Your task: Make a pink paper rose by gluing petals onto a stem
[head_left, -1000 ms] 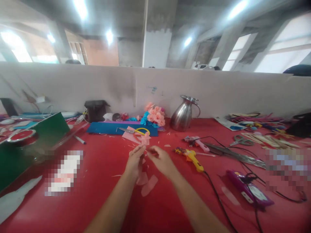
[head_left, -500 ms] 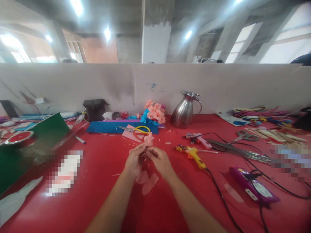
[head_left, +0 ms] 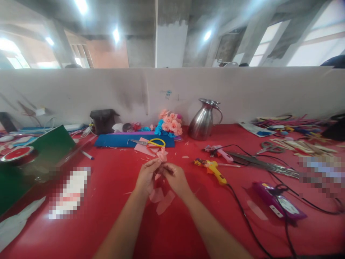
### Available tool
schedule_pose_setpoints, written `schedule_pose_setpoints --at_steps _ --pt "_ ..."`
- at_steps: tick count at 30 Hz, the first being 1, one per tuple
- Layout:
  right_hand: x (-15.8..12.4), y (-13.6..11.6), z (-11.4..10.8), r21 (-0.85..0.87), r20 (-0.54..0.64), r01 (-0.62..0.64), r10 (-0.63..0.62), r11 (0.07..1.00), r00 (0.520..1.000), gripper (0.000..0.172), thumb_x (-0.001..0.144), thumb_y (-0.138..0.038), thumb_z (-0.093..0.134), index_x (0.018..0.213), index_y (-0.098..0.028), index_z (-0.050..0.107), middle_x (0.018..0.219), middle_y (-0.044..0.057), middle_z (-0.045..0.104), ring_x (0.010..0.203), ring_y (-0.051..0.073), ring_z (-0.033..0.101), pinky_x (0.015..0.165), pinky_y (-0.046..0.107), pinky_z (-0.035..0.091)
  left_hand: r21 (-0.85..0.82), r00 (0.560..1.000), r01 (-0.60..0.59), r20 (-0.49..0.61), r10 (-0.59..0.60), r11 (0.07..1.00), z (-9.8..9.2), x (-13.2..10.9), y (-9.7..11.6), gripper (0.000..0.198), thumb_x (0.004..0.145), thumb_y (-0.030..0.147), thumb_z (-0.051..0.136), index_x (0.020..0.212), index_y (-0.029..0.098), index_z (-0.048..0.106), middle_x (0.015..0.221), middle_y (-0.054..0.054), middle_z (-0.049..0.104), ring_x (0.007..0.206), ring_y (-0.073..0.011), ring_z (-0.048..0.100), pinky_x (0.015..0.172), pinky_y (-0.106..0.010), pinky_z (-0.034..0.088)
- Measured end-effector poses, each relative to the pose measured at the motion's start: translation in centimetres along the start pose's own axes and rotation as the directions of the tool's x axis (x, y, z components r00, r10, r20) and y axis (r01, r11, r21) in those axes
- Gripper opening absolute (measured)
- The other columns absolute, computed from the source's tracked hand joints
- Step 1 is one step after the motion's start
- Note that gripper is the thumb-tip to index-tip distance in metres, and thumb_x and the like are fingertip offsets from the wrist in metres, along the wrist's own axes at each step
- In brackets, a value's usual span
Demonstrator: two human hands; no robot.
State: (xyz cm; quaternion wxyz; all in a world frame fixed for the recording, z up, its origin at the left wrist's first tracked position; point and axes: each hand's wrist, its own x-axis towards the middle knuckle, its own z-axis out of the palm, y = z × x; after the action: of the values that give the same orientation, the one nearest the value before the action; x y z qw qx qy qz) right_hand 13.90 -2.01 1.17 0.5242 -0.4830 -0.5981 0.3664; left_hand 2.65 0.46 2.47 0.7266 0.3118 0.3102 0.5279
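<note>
Between both hands, over the middle of the red table (head_left: 107, 223), a small pink paper flower (head_left: 162, 154) stands upright. My left hand (head_left: 147, 176) pinches it near its base. The fingers of my right hand (head_left: 174, 176) are pressed together at the lower part of the same flower. Loose pink paper pieces (head_left: 165, 203) lie on the table just below the hands. Beyond the flower, yellow-and-orange-handled scissors (head_left: 148, 142) rest on a pink sheet and a blue board (head_left: 113, 140).
A bunch of pink and blue flowers (head_left: 171, 124) and a steel jug (head_left: 202, 120) stand at the back. To the right lie a yellow glue gun (head_left: 215, 172), a pink glue gun (head_left: 222, 153), a purple power strip (head_left: 280, 201) and cables. A green board (head_left: 54, 151) is at left.
The view has shifted slightly. The pink flower now tilts a little to the left between the hands, which still hold it.
</note>
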Motion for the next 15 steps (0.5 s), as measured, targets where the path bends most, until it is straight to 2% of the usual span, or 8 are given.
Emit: schedule_pose_setpoints --at_steps 4,10,15 --pt "-0.1 -0.2 0.1 -0.04 -0.011 0.01 -0.01 0.999 1.0 0.016 0.079 -0.023 0.049 0.08 -0.018 0.064 0.077 0.004 0.069 0.072 0.016 0.064 0.07 0.028 0.05 0.037 1.0 -0.006 0.005 0.005 0.999 -0.1 0.1 0.1 0.019 0.058 0.027 0.075 0.07 0.015 0.067 0.062 -0.001 0.062 0.054 -0.0073 0.051 0.051 -0.019 0.036" --pt "-0.3 -0.9 0.2 -0.109 -0.048 0.014 -0.019 0.994 0.999 0.016 0.077 -0.02 0.049 0.076 -0.018 0.065 0.074 0.002 0.069 0.069 0.016 0.065 0.066 0.026 0.049 0.007 1.0 -0.007 -0.015 0.008 1.0 -0.3 0.2 0.4 0.023 0.055 0.026 0.077 0.072 0.014 0.067 0.072 -0.002 0.066 0.058 -0.0078 0.054 0.054 -0.019 0.038" --pt "-0.4 -1.0 0.2 -0.139 -0.047 0.01 -0.016 0.99 0.999 0.018 0.077 -0.02 0.048 0.078 -0.018 0.066 0.075 0.003 0.07 0.068 0.016 0.065 0.065 0.026 0.05 0.036 1.0 0.005 -0.003 -0.004 0.999 -0.1 0.0 0.7 0.023 0.054 0.027 0.078 0.072 0.015 0.067 0.071 -0.003 0.067 0.061 -0.0093 0.057 0.056 -0.02 0.04"
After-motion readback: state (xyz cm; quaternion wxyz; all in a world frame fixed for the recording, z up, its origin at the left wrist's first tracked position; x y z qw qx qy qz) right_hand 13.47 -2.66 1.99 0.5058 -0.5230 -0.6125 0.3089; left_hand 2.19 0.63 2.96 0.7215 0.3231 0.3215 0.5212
